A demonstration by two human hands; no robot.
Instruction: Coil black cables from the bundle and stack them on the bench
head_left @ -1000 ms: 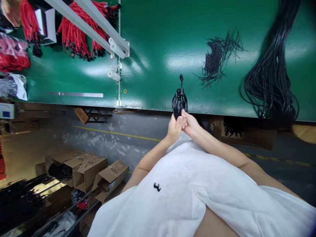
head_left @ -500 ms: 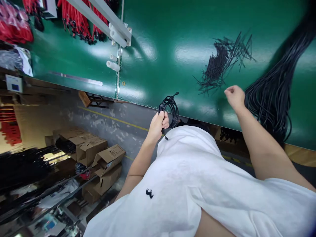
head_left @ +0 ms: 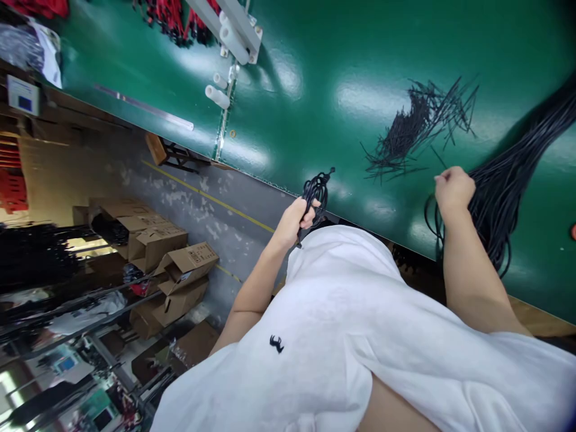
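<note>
My left hand (head_left: 292, 223) is closed around a coil of thin black cable (head_left: 317, 191), held at the front edge of the green table (head_left: 306, 132). A small black connector sticks out at the top of the coil. My right hand (head_left: 455, 191) is pinched shut over the left side of a long bundle of black cables (head_left: 508, 180) lying on the table. What its fingertips grip is hidden. A cable loop (head_left: 428, 219) shows beside the wrist. Just beyond that hand lies a loose pile of short, thin black strips (head_left: 407, 129).
White rollers (head_left: 234, 42) on a metal frame stand at the upper left. A flat metal strip (head_left: 153, 111) lies near the table edge. Red cables (head_left: 180, 21) are heaped farther back. Cardboard boxes (head_left: 148, 240) sit on the left, past the grey floor (head_left: 216, 216).
My right hand has shifted slightly right, onto the edge of the cable bundle, and a loop now shows beside it. My left hand has turned the coil so it appears narrower. The view has tilted.
</note>
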